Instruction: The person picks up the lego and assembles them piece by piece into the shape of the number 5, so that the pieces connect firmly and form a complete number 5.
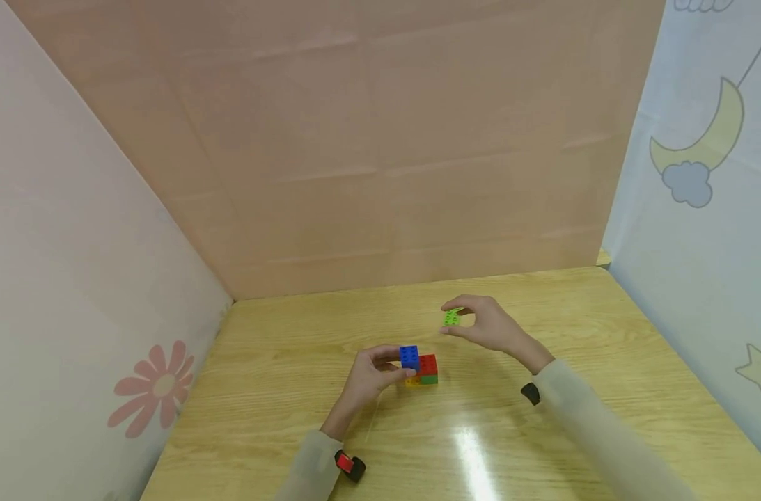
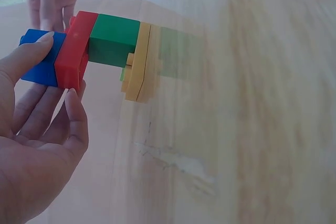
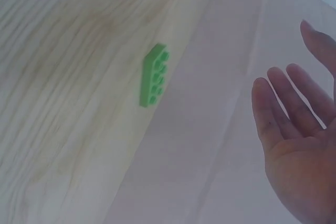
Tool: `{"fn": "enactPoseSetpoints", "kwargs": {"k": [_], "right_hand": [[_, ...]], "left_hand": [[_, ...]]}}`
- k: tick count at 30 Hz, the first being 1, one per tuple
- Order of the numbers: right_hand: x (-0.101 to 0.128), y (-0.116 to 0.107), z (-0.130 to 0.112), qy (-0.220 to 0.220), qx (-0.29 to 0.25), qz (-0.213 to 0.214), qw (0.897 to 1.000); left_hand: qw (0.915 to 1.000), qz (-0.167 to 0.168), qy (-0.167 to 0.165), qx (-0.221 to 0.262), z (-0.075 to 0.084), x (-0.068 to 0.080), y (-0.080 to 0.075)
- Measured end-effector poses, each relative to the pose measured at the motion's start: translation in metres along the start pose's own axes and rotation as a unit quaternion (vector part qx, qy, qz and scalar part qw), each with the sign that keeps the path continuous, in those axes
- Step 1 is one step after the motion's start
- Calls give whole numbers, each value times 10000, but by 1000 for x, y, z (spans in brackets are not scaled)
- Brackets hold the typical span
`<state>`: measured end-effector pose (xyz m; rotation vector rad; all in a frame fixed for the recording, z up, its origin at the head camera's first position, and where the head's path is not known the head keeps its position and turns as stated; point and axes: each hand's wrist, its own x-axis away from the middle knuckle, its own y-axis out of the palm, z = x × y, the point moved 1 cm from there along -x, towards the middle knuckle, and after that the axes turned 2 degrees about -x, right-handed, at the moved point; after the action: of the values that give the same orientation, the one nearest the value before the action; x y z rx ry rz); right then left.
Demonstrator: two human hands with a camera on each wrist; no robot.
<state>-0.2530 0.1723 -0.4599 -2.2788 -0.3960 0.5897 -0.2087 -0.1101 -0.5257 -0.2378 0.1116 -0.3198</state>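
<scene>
My left hand [image 1: 380, 372] grips a small brick stack [image 1: 420, 367] that rests on the wooden table [image 1: 574, 431]. The thumb presses the blue brick [image 2: 38, 61] and fingers lie by the red brick [image 2: 73, 53]; green [image 2: 113, 40] and yellow [image 2: 139, 61] bricks sit beyond them. A light green plate [image 1: 452, 318] lies just behind and right of the stack. In the right wrist view the plate [image 3: 153, 75] sits on the wood alone, and my right hand [image 3: 294, 135] hovers beside it with straight, spread fingers, not touching. From the head, the right hand [image 1: 480, 323] arches around the plate.
A pink panel [image 1: 380, 139] closes the back, a pale panel with a flower [image 1: 157, 390] the left, and a curtain with a moon [image 1: 706, 139] the right. A glare patch [image 1: 474, 459] lies on the near table. Wrist-worn devices [image 1: 349, 465] sit on both sleeves.
</scene>
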Motion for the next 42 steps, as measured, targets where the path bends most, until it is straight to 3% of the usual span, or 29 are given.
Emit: {"fn": "enactPoseSetpoints", "kwargs": {"k": [12, 22, 33, 42], "right_hand": [[-14, -1, 35, 598, 171, -299, 9976], [-24, 10, 59, 987, -103, -738, 9923], [-35, 19, 79, 1080, 262, -1004, 9887], [-36, 22, 84, 1084, 164, -1377, 9844]], "left_hand": [[9998, 40, -136, -115, -5, -2, 2], [9998, 12, -129, -163, -4, -1, 3], [9998, -6, -140, -171, -3, -2, 3], [9999, -22, -63, -107, -4, -2, 2]]}}
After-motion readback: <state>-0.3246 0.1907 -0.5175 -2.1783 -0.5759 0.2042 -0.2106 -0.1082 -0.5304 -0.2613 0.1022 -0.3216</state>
